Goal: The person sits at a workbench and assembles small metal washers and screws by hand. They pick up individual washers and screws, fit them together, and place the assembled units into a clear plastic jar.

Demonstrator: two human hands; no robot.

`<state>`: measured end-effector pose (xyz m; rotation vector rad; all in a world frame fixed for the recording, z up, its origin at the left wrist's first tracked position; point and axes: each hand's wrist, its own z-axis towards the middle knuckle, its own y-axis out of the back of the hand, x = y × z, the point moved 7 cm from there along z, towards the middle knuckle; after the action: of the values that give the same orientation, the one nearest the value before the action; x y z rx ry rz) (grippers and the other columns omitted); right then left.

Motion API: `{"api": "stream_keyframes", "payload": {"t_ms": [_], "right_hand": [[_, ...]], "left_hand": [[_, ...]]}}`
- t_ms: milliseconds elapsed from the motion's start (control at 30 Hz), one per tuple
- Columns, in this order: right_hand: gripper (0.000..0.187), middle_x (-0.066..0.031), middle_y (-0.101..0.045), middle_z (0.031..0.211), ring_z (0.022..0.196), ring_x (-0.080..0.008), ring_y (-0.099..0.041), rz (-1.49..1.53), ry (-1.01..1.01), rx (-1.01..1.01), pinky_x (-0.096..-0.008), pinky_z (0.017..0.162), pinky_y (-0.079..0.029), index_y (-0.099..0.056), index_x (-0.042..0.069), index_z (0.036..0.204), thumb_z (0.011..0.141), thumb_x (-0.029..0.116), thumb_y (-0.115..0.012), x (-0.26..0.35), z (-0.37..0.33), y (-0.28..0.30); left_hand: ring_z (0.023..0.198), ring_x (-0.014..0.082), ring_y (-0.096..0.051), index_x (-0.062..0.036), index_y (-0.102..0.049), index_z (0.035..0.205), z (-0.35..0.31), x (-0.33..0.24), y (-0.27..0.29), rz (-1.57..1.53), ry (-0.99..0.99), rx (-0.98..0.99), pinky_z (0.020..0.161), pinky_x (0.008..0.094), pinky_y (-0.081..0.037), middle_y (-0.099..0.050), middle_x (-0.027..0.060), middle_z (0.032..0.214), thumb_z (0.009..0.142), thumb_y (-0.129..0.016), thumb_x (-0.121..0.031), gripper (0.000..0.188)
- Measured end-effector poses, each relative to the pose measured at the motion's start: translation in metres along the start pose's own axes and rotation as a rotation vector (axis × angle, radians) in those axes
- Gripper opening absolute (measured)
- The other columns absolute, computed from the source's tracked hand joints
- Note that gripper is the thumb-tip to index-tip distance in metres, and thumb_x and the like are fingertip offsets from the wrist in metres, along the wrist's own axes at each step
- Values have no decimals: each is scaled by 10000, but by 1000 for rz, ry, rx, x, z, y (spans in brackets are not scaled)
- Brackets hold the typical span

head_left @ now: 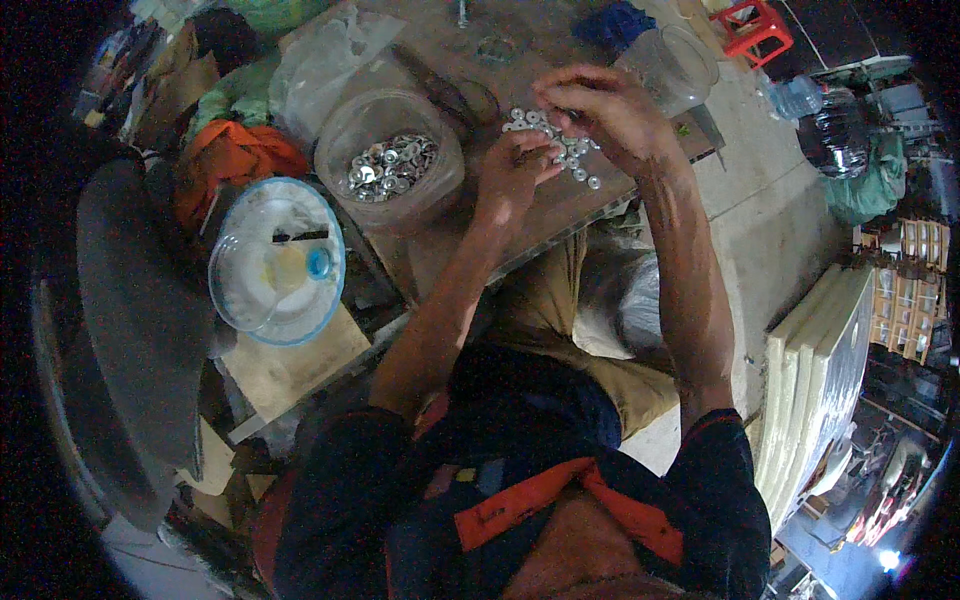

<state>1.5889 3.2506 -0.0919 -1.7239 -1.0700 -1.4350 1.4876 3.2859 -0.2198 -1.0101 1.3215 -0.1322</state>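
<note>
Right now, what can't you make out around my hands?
- Head view: whether the right hand has a piece in its grip; its own curled fingers hide that.
- Head view: how many small round pieces lie on the table; the left hand covers some, and they are too small to count.
- Head view: what lies deeper in the clear tub; its top metal pieces hide it.

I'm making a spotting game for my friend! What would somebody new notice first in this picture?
Probably the left hand and right hand, together at a scatter of small round pieces near the top middle. Next might be the clear plastic tub left of them, with shiny metal pieces inside. The bright red stool stands out at the top right.
</note>
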Motion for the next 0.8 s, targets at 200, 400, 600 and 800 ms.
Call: {"api": "stream_keyframes", "payload": {"t_ms": [200, 400, 600, 800], "right_hand": [[222, -100, -686, 964, 826, -153, -638, 228, -195, -130, -272, 736, -537, -660, -37, 1080, 888, 71, -632, -87, -19, 38], [231, -173, -678, 1040, 860, -214, -672, 292, -103, 11, -302, 771, -574, -630, -82, 1104, 893, 10, -621, -92, -23, 21], [255, -199, -673, 1027, 848, -232, -678, 231, -31, -95, -338, 767, -588, -605, -112, 1111, 880, -9, -642, -83, -21, 17], [268, -193, -672, 988, 860, -250, -682, 324, -2, -168, -344, 764, -586, -595, -111, 1106, 865, -15, -662, -83, -21, 17]], "left_hand": [[1124, 247, -581, 14, -541, 1192, 6, 2, 9, -138, 3, -56, 990, 409, -493, -601, 148, 1169, 830, -453, 75, 377], [1080, 220, -603, 43, -565, 1177, 4, -15, 3, -54, -69, 2, 972, 358, -501, -619, 144, 1131, 750, -386, 142, 474], [962, 228, -645, 26, -592, 1097, 2, -12, 9, 16, -77, -132, 884, 362, -547, -646, 133, 1100, 811, -527, 86, 299], [848, 235, -670, 18, -610, 1018, 1, -6, 15, -38, -37, -186, 797, 370, -576, -671, 142, 976, 858, -630, -3, 163]]}}
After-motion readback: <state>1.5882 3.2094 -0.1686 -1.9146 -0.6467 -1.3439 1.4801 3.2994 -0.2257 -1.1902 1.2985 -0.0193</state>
